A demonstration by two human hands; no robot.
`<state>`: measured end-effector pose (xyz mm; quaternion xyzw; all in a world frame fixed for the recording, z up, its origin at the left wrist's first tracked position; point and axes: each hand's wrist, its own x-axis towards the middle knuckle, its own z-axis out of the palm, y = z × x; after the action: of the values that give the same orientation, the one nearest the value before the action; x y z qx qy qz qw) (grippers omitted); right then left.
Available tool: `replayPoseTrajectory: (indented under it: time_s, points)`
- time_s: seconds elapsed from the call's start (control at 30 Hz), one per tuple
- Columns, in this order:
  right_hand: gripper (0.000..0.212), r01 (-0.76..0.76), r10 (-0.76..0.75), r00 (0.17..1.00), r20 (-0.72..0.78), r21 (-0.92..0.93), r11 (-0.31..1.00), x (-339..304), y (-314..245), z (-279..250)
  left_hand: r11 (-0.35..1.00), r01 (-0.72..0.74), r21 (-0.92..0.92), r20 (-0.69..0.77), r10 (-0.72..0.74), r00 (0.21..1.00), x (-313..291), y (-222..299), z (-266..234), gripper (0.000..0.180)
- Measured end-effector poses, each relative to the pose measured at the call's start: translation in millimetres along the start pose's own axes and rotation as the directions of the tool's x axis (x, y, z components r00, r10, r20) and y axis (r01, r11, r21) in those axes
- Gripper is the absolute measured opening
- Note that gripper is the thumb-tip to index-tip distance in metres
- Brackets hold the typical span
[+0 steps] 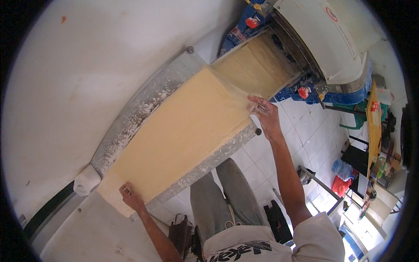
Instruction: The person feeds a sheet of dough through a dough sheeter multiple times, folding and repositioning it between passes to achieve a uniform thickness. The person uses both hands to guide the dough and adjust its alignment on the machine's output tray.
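Note:
A long, pale yellow dough sheet (179, 135) lies along a floury metal tray (131, 124) and runs up into the blue-and-white roller machine (321, 43). My left hand (132, 197) is at its lower left end, with curled fingers gripping the dough near the edge. Close to the machine, my right hand (265, 114) pinches the sheet's right edge, where the dough lifts in a fold. Flour dusts the fingers of my right hand. The dough's far part passes beneath the machine's curved white cover.
Red knobs (303, 92) stick out at the machine's side. A white roll-shaped thing (87, 179) sits at the tray's lower left corner, beside the white wall (65, 87). On the tiled floor to the right stand a metal frame (321, 185) and a blue water bottle (342, 169).

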<state>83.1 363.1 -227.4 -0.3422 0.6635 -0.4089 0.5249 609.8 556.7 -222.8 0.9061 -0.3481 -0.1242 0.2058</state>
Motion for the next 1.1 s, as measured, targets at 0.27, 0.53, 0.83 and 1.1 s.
replayPoseTrajectory:
  time_s: [0.27,0.53,0.83,1.1]
  points:
    - [0.031,0.045,-0.05,0.996,-0.069,-0.064,0.997,-5.2,0.4,3.6,0.986,-0.148,0.081,-0.08,0.155,0.985,-1.3,-14.3,7.3,0.038]
    - [0.032,0.048,-0.054,0.998,-0.041,-0.143,0.989,-5.6,11.5,-4.6,0.982,-0.061,0.181,-0.094,0.079,0.992,-17.5,10.8,4.6,0.035]
    - [0.032,0.04,-0.047,0.999,-0.02,-0.277,0.96,-3.4,28.7,-11.2,0.993,-0.06,0.103,-0.076,0.068,0.995,-10.0,-2.4,4.8,0.031]
    - [0.039,0.504,-0.637,0.76,0.127,-0.734,0.454,-17.8,3.7,45.8,0.999,0.0,0.038,-0.088,0.004,0.996,-15.0,-13.0,9.7,0.032]
